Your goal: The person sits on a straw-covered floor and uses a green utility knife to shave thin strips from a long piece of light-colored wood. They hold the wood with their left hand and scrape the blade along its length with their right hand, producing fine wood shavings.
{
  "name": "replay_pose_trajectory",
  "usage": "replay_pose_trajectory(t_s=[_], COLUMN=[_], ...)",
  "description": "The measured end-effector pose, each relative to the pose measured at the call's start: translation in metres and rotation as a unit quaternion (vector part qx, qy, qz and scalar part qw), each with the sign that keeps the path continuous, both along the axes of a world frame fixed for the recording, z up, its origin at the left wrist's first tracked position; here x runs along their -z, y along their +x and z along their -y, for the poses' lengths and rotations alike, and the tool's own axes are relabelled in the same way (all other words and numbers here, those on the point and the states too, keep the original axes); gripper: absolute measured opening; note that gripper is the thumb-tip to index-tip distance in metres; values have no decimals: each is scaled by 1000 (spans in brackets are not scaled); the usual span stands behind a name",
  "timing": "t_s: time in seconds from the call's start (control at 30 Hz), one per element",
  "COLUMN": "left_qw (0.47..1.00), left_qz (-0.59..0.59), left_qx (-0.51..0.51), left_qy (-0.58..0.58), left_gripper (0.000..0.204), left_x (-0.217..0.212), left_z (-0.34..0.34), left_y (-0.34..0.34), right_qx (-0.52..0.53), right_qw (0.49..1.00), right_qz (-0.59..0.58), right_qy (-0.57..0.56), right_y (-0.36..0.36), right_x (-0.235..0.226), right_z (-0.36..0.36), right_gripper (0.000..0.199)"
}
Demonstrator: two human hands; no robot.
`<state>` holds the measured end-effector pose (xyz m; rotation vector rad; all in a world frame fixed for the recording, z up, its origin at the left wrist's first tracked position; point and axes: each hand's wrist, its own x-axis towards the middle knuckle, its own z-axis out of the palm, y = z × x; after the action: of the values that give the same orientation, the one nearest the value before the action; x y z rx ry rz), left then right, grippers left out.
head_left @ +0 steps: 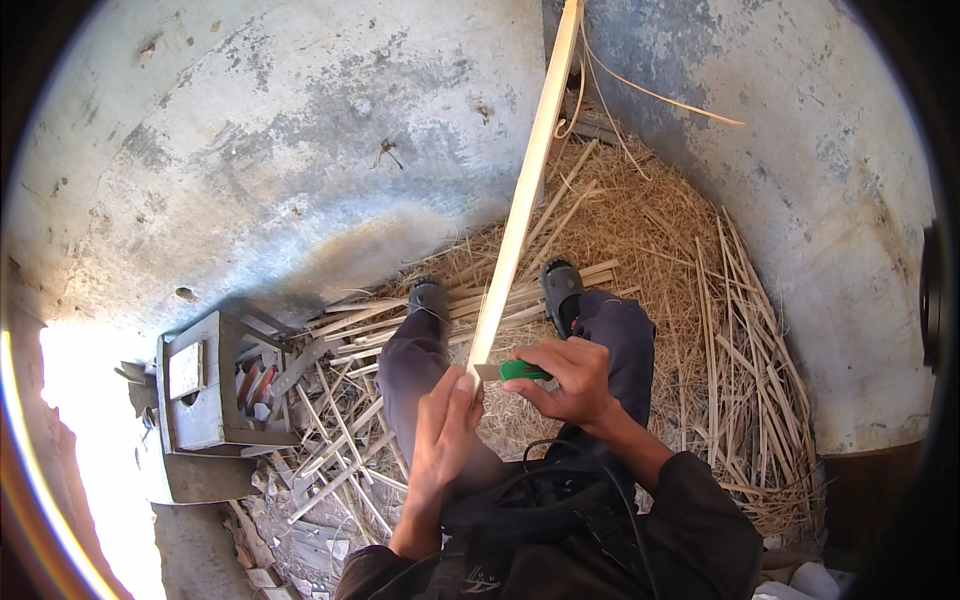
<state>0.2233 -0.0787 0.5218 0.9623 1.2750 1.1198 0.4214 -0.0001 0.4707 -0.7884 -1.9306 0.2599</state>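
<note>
A long pale bamboo strip [523, 200] runs from between my legs up toward the wall corner. My left hand [445, 425] is closed around its near end, thumb lying along it. In my right hand [568, 378] is a knife with a green handle [524, 370], the fingers wrapped round the grip. Its short blade [487, 372] points left and meets the strip just beyond my left fingertips. Thin curled shavings [665, 97] hang from the strip's far end.
Shavings [640, 230] cover the floor, with cut strips [745, 370] piled along the right wall. More strips [350, 440] lie under and left of my legs. A worn wooden box stool [215, 385] holding small items stands left. Stained walls [330, 120] close in ahead. A black cable [635, 500] crosses my lap.
</note>
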Motion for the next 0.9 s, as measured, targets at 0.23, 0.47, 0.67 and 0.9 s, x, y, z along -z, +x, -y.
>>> replay_pose_trajectory(t_s=[0.23,0.47,0.67,0.9], left_qw=[998,995,994,988], left_qz=[-49,-94,-99,-133], left_qx=[7,10,8,47], left_qy=[29,27,38,63], left_gripper=[33,34,34,31], left_x=[4,4,9,23], left_z=[2,0,3,9], left_y=[-2,-3,-4,-10], right_qx=[14,35,47,102], right_qw=[999,998,997,994], right_qz=[28,36,35,-29], right_qy=[18,41,52,27], right_y=[2,2,3,12], right_x=[-8,-7,-3,3], right_z=[0,-2,-4,-15], right_gripper=[35,36,38,30])
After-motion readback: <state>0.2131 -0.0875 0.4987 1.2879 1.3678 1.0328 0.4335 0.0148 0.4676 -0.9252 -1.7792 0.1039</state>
